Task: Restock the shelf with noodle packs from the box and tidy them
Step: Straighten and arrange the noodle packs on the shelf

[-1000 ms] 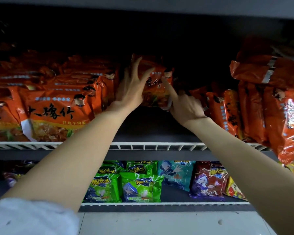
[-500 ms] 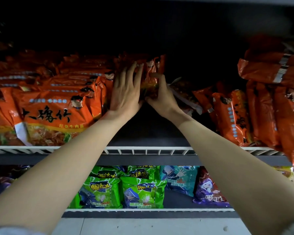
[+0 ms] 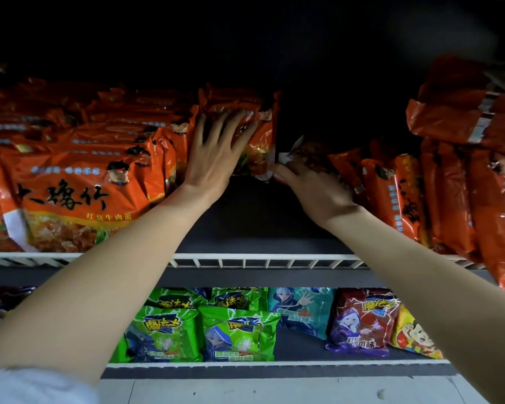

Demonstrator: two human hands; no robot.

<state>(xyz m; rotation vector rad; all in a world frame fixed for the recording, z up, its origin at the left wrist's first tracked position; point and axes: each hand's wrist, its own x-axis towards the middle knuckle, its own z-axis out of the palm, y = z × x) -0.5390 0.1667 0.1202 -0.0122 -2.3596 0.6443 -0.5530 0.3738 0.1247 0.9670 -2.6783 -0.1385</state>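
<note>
Orange noodle packs fill the upper shelf [image 3: 263, 262]. A row of upright packs [image 3: 79, 176] stands at the left, and its last pack [image 3: 261, 144] sits deep in the middle. My left hand [image 3: 216, 153] presses flat against that pack with straight, spread fingers. My right hand [image 3: 315, 188] reaches to the right of it and grips the crumpled end of another orange pack [image 3: 312, 150] lying low in the dark gap. More orange packs [image 3: 400, 196] lean at the right. The box is not in view.
A stack of orange packs [image 3: 461, 112] juts out at the upper right. The white wire rail runs along the shelf front. The lower shelf holds green [image 3: 239, 333], teal [image 3: 303, 310] and red-purple [image 3: 365, 322] snack bags. Pale floor lies below.
My left hand has stayed pressing the upright pack into the left row. My right hand has moved right and down, off that pack and onto the low pack in the gap.
</note>
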